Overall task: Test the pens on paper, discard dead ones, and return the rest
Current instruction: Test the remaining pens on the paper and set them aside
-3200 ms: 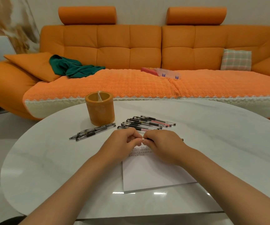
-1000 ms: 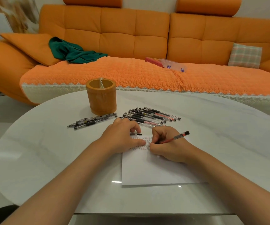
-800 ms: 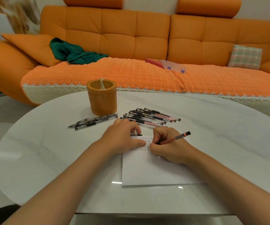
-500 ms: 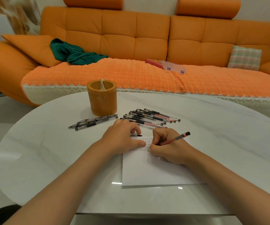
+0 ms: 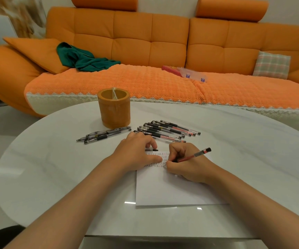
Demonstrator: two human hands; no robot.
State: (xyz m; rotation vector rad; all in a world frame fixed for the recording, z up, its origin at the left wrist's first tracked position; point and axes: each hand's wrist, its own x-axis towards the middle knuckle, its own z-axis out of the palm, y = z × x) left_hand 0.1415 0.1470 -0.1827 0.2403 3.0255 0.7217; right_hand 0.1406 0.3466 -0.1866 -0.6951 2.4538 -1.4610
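My right hand grips a red pen in a writing hold, its tip down on the white paper among rows of small test marks. My left hand rests on the paper's top left corner, and a small pen cap pokes out from under its curled fingers. Several pens lie in a row just beyond my hands. A smaller bunch of pens lies to the left of them. An orange cylindrical pen holder stands behind both groups.
Everything sits on a white oval table. Behind it is an orange sofa with a green cloth, a clear plastic case and a plaid cushion.
Earlier both hands held the pen together over the paper. They have since parted: the right hand now holds the pen tip to the paper. Over the last second both hands stay almost still.
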